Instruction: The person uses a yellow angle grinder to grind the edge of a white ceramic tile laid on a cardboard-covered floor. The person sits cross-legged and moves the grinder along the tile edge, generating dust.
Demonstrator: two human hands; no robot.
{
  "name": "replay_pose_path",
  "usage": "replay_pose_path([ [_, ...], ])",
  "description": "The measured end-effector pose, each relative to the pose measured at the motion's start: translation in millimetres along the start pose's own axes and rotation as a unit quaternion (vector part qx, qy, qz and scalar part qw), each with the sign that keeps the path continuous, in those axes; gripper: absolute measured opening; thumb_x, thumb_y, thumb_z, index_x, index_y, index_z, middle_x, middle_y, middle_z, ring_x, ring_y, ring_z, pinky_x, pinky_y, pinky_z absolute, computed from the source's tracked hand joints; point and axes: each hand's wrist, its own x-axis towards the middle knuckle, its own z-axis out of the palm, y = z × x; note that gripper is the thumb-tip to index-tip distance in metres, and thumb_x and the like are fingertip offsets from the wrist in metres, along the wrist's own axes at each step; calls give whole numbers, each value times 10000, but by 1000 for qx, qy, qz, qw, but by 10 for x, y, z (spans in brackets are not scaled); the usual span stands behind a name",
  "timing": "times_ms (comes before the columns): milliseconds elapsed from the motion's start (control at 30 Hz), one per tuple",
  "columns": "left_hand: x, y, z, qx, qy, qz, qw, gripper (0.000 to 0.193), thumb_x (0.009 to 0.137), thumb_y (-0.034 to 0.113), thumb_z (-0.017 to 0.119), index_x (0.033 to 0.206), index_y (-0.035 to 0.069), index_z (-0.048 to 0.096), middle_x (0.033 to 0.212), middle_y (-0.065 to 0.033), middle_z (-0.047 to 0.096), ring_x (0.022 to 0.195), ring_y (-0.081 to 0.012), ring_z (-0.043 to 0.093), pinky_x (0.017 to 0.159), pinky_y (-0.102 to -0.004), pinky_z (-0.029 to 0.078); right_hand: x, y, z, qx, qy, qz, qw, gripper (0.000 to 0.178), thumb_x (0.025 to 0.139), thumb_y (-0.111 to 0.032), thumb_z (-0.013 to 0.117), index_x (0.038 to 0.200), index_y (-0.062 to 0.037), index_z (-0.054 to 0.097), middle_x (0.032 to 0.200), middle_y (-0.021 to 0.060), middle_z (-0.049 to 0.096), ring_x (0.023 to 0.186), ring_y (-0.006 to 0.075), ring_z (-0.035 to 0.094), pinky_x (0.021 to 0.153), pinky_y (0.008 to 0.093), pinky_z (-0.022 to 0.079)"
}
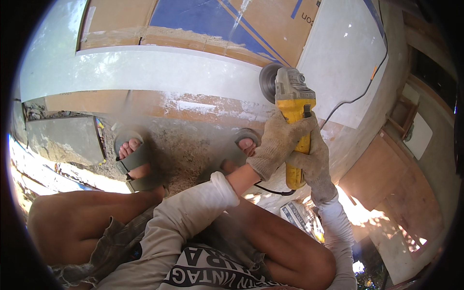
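Head view, read from left to right. At far left a grey slab offcut (63, 140) lies on the gritty ground; beside it the person's two sandalled feet (133, 159) are planted just short of a long white tile (159, 72), which rests on flattened cardboard (193, 24) marked with blue tape. The left hand (278, 142), in a dusty work glove, is closed around the upper body of a yellow angle grinder (295, 121); the right hand (314, 159), likewise gloved, is clamped around the lower handle, so that both hands grip the tool at once. The grinder sits right of centre, its grey cutting disc (268, 82) standing on edge against the right end of the tile, near the tile's near edge. A black power cord (357, 96) trails away to the right across a second pale sheet (343, 63). Judged from this pose, good work here calls for a firm two-handed hold, the disc kept square to the tile face, light even feed pressure rather than forcing, the cord led clear of the disc, and the open-toed feet held well back from the cut line and from falling dust.
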Motion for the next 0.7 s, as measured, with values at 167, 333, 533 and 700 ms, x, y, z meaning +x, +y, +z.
replay_pose_path([
  [167,-15,56,-15,-12,-6,-6,1000,378,967,231,765,1248,-7,681,1079,-74,729,968,-154,705,845,-321,585,33,-15,8,9,-7,2,1000,1101,777,-132,883,1688,-79,267,1325,123,683,1176,222,697,999,362,569],
  [333,-8,59,-8,-3,4,-24,1000,373,972,228,762,1246,-11,680,1061,-72,727,938,-156,709,817,-317,588,18,-39,-5,18,-6,25,1000,1099,777,-112,859,1694,-73,254,1334,135,677,1177,228,697,991,366,575],
  [533,13,-23,-3,-28,-10,-17,999,362,974,224,772,1239,-6,690,1062,-71,728,943,-154,712,816,-316,590,-6,-13,-23,0,-5,22,1000,1080,788,-130,832,1696,-68,251,1340,134,672,1181,225,693,989,365,576],
  [700,41,-68,-5,-25,-16,0,1000,371,974,221,775,1254,-3,682,1068,-71,728,947,-153,711,824,-315,593,-21,23,-25,17,2,27,999,1116,778,-174,837,1704,-48,228,1365,132,653,1201,210,676,990,353,569],
])
